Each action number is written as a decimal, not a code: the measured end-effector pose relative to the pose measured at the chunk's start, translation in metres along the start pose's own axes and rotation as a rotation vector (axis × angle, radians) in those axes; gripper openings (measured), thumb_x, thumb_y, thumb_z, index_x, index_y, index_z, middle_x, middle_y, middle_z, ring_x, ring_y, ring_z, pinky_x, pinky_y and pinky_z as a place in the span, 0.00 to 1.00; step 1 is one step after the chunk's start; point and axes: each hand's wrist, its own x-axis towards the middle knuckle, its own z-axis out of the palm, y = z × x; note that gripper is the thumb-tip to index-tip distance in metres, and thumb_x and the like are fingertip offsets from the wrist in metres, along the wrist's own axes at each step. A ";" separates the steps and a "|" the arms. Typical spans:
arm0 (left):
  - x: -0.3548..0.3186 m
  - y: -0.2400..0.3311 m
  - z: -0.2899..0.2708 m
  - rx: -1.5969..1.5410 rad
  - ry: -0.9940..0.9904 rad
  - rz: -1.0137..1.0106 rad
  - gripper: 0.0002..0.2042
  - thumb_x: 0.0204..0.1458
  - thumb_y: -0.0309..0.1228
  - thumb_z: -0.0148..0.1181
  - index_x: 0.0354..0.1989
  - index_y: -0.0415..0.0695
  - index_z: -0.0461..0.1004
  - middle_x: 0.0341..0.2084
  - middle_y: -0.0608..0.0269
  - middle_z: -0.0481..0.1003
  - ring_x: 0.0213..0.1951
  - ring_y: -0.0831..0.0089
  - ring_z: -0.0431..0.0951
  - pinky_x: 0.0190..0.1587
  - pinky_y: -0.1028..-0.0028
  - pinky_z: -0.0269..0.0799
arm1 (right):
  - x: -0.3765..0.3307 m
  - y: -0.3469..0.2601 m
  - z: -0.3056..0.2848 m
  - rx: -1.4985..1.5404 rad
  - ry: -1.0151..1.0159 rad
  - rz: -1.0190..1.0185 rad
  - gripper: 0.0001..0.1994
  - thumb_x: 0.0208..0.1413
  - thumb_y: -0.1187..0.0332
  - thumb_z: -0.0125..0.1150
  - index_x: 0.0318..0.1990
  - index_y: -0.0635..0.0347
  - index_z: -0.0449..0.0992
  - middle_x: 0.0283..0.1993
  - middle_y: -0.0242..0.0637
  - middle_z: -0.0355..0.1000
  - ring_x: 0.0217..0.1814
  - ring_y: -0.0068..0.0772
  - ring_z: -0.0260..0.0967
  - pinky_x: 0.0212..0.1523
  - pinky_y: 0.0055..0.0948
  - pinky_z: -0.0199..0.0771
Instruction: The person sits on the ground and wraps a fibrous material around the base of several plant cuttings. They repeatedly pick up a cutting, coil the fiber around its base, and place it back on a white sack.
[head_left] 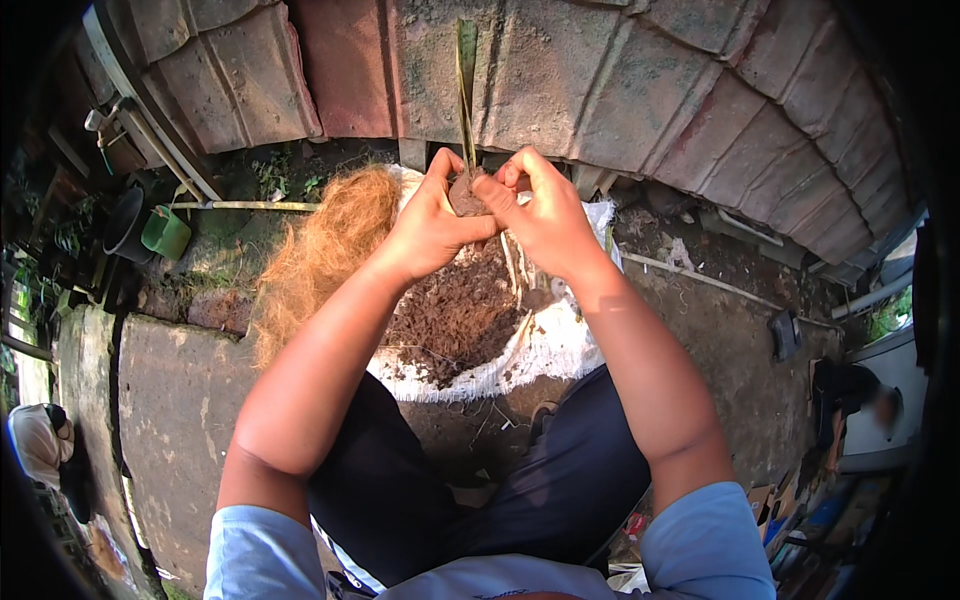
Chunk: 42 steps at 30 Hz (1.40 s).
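Up at the far edge of the sack, both my hands are on a sprouted coconut (466,198), small, brown and round, with a tall narrow green shoot (466,85) standing upright from it. My left hand (440,218) wraps round its left side and underside, thumb across the bottom. From the right, my right hand (540,212) presses its thumb against the nut's upper part, its fingers bent. Below them lies a heap of dark crumbly soil (455,315) on a white woven sack (550,345). Pale root-like strands (515,265) hang or lie under my right hand; which, I cannot tell.
A large tuft of orange-brown fibre (335,235) lies left of the soil. Rusty roof sheets (560,75) overhang the far side. Green (167,232) and black buckets (127,228) stand at far left. Another person (850,400) is at right. A thin pole (720,285) crosses the ground.
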 end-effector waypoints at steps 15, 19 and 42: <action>0.010 -0.008 0.003 0.044 0.040 0.037 0.24 0.53 0.25 0.69 0.53 0.41 0.61 0.37 0.64 0.74 0.38 0.78 0.75 0.38 0.76 0.74 | 0.021 0.005 0.002 -0.146 0.105 -0.210 0.18 0.66 0.58 0.61 0.34 0.67 0.72 0.24 0.46 0.66 0.25 0.34 0.61 0.30 0.35 0.65; 0.006 0.001 0.009 0.079 0.192 0.017 0.26 0.50 0.23 0.68 0.56 0.39 0.63 0.38 0.64 0.75 0.38 0.79 0.75 0.39 0.77 0.74 | 0.019 -0.006 -0.004 -0.236 0.017 -0.166 0.18 0.65 0.59 0.62 0.33 0.68 0.72 0.22 0.44 0.65 0.24 0.30 0.59 0.27 0.35 0.63; 0.020 -0.016 -0.001 -0.623 0.041 -0.054 0.26 0.40 0.09 0.51 0.53 0.34 0.66 0.38 0.50 0.76 0.36 0.64 0.81 0.41 0.70 0.81 | 0.015 0.011 0.006 0.345 -0.047 0.018 0.17 0.71 0.58 0.53 0.39 0.66 0.77 0.28 0.26 0.73 0.29 0.15 0.68 0.30 0.23 0.69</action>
